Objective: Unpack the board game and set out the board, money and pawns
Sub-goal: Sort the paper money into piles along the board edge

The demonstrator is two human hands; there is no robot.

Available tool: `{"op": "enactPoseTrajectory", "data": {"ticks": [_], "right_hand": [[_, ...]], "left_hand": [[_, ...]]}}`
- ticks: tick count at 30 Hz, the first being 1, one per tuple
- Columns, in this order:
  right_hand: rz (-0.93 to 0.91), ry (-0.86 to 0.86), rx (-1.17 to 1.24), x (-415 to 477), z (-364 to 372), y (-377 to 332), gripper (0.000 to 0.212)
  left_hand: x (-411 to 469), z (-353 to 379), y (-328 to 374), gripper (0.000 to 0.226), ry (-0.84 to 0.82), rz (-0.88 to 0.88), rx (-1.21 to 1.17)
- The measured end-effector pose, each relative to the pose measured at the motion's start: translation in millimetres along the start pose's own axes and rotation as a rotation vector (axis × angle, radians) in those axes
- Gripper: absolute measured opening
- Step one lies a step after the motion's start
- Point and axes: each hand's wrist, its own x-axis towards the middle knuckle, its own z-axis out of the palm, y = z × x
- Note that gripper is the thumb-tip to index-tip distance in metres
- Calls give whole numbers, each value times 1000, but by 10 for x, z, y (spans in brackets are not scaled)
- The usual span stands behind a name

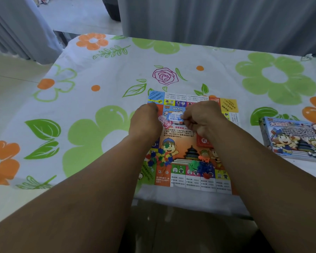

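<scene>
Nearest, spread flat on the white tablecloth printed with green and orange flowers [98, 73], the square, brightly printed paper game board [179, 143], so counted as set out. Heaped on its near part, two small piles of plastic playing pieces: a mixed blue, red, yellow and green pile [158, 157] at the left and a green, blue, orange and red pile [201, 165] to its right. Too small to tell pawns from houses, and jumbled rather than stood up, so judged unpacked but not yet arranged. Just beyond the right pile, partly hidden under the right forearm, a red stack of cards [202, 142]. Well off to the right at about the same depth, apart from the board, the blue illustrated cardboard game box [295, 141]. Farther in, over the board's far middle, both hands close together with the bundle of blue-white and pink paper play-money notes [173, 117] between them. Right hand [202, 115] curled, thumb and fingertips nipping the right end of the top blue-white note. Left hand [146, 119] turned back-up, fingers folded out of sight; pink notes poking out beside it, but cannot tell whether gripped or merely touched. Money therefore judged the step in hand: out of the box, bunched, left to be sorted and laid down.
</scene>
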Motion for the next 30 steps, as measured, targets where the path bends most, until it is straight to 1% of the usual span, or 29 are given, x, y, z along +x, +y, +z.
{"op": "enactPoseTrajectory", "data": {"ticks": [4,8,11,13,16,18,21,26,28,30], "right_hand": [[-5,-54,18,-10,17,-15,25],[-20,-93,7,-43,46,-32,22],[-37,-102,10,-56,51,-28,24],[-49,-113,11,-62,48,-28,25],[-66,-120,-1,-61,46,-22,26],[-76,-109,-13,-50,39,-22,26],[-100,-73,9,-41,-13,-61,24],[-146,34,85,-24,-113,-101,24],[-151,21,75,-49,-105,-85,24],[-131,-58,82,-107,-84,-86,23]], "left_hand": [[19,4,-20,46,-13,26,-12],[52,34,-73,47,-1,51,-34],[67,52,-87,49,-26,38,-58],[72,58,-85,43,-42,36,-80],[57,32,-64,20,-53,35,-94],[51,-7,-48,11,-57,24,-116],[52,-84,-32,15,-76,-36,-241],[40,-246,-29,17,-114,-159,-562],[30,-294,-10,12,-130,-211,-697],[17,-306,13,13,-149,-239,-757]]}}
